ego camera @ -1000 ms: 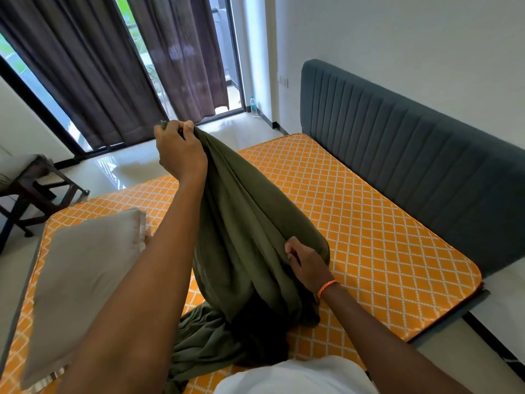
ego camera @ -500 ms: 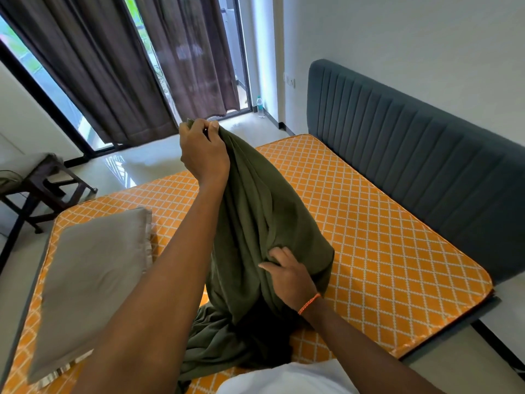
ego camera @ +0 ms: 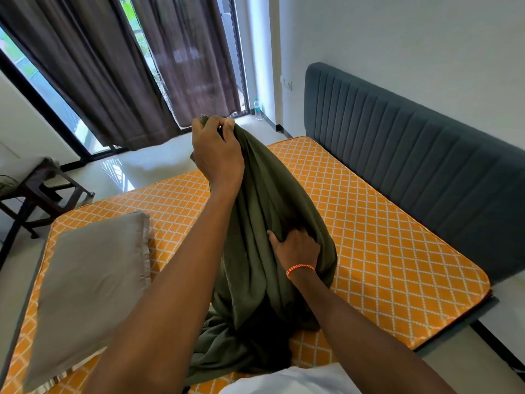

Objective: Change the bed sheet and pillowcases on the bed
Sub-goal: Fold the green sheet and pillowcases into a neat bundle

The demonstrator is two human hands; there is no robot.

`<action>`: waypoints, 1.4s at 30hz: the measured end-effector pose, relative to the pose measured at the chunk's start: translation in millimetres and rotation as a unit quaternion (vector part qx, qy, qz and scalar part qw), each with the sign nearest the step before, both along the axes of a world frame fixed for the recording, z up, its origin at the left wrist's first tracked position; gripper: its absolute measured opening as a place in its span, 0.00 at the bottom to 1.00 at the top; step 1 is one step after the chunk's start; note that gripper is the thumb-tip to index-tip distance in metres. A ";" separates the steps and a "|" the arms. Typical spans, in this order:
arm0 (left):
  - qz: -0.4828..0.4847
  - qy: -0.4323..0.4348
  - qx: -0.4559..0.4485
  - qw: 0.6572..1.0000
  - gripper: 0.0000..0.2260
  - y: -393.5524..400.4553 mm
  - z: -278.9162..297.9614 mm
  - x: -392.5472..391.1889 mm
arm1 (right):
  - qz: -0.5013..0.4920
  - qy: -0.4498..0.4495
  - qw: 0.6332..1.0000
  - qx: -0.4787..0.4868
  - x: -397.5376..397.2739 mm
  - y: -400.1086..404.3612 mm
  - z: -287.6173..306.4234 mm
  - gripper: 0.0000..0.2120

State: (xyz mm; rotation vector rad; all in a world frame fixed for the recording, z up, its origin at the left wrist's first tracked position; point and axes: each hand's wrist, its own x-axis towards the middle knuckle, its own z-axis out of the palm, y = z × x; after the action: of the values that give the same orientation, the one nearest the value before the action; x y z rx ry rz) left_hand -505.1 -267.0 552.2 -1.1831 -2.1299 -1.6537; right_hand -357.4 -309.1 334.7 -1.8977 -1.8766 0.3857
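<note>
**Soft green sheet held bunched above a bare mattress**

Daylight from a tall window with dark curtains (ego camera: 93, 66) falls across a bedroom in which a bare orange mattress (ego camera: 383, 237) with a white diamond pattern is set against a grey padded headboard (ego camera: 412, 155). A grey pillow (ego camera: 91, 285) is seen lying on the mattress's left part, and a dark wooden stool (ego camera: 31, 191) stands on the floor beyond it.

A green sheet (ego camera: 264, 200) is held up over the middle of the mattress, with its lower end heaped on the mattress close to the person's body. Its top is gripped in the left hand (ego camera: 217, 150), whose fingers are curled tight round a gathered bunch of cloth. Lower down, the right hand (ego camera: 297, 247) is pressed into the hanging folds, its fingers bent and dug into the cloth; a fold seems to be pinched, though the fingertips are hidden by the fabric. An orange thread band (ego camera: 301, 270) is worn at that wrist.

The sheet is judged to be light, limp and thin: it hangs in long soft folds and holds no shape of its own. It is not fragile, but it can be expected to slide through a loose grip and to tangle on itself. A hem or a corner would be the best place to take hold, so that the cloth can be opened out and spread; no hem or corner can be told apart in the bunched folds.
</note>
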 end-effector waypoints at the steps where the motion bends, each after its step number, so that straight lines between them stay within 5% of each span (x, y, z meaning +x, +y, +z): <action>1: -0.002 0.001 0.005 1.000 0.09 0.1 2.7 1.5 | -0.012 0.013 1.000 -0.009 1.2 3.9 2.5 0.32; 7: -0.002 -0.009 0.010 1.000 0.10 2.9 14.2 -4.0 | -0.020 0.247 0.967 0.061 28.7 26.4 16.6 0.13; 12: -0.027 -0.005 0.002 1.000 0.10 8.5 18.8 -5.4 | 0.130 0.308 0.921 0.200 30.3 19.9 60.3 0.10; 17: -0.074 0.026 0.010 0.997 0.10 9.1 18.9 0.8 | 0.195 0.298 0.907 0.225 7.6 21.1 93.8 0.09; 26: -0.121 0.066 0.001 0.990 0.07 3.5 14.6 -4.4 | 0.116 0.231 0.878 0.402 -16.1 49.9 164.9 0.06; 35: -0.134 0.084 -0.014 0.987 0.08 3.7 12.3 -3.4 | 0.213 0.174 0.883 0.381 -25.2 52.3 168.5 0.08; 42: -0.142 0.086 -0.019 0.986 0.08 1.0 10.9 -5.0 | 0.173 0.165 0.899 0.367 -21.9 62.7 170.0 0.11</action>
State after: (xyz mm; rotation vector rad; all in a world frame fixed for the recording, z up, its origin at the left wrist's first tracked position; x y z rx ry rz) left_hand -510.1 -266.0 563.1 -1.6414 -1.9681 -1.5537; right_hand -379.3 -246.5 504.7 -0.9418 -1.7687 0.0672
